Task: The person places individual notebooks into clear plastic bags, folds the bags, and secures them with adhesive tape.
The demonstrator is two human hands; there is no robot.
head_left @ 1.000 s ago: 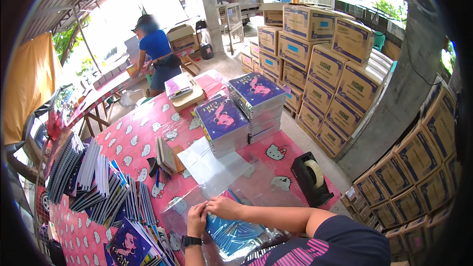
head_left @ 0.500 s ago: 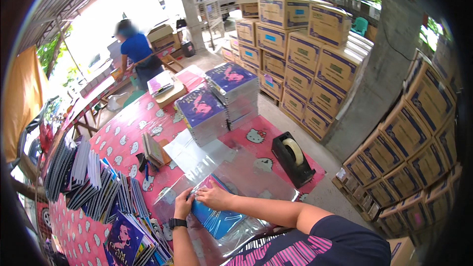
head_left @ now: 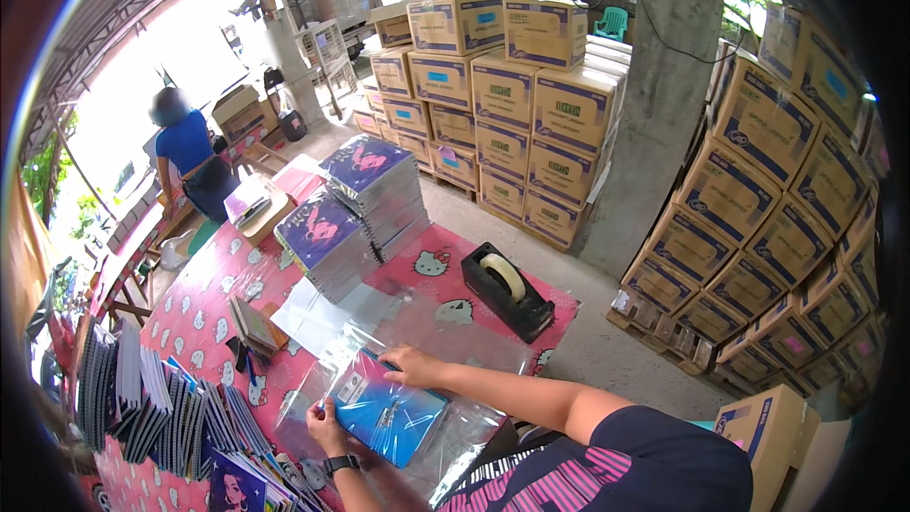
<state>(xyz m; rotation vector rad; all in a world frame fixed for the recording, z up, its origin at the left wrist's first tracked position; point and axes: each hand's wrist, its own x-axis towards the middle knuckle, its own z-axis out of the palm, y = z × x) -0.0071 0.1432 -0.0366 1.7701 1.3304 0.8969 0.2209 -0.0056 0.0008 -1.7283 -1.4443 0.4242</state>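
A blue notebook (head_left: 384, 412) lies flat inside a clear plastic sleeve (head_left: 427, 351) on the pink patterned table (head_left: 204, 284). My left hand (head_left: 325, 420) pinches the sleeve at the notebook's near left corner. My right hand (head_left: 409, 367) presses on the notebook's far edge, with the forearm reaching in from the right. Two stacks of purple spiral notebooks (head_left: 355, 209) stand further back on the table.
A black tape dispenser (head_left: 507, 289) sits at the table's right edge. Several upright and fanned notebooks (head_left: 152, 398) fill the left side. Stacked cardboard boxes (head_left: 512, 95) and a concrete pillar (head_left: 664, 104) stand behind and to the right. A person in blue (head_left: 185, 156) works at the far end.
My view has tilted, shifting everything left and down. My hands have slid apart on the sleeve, and more of the blue notebook now shows inside it.
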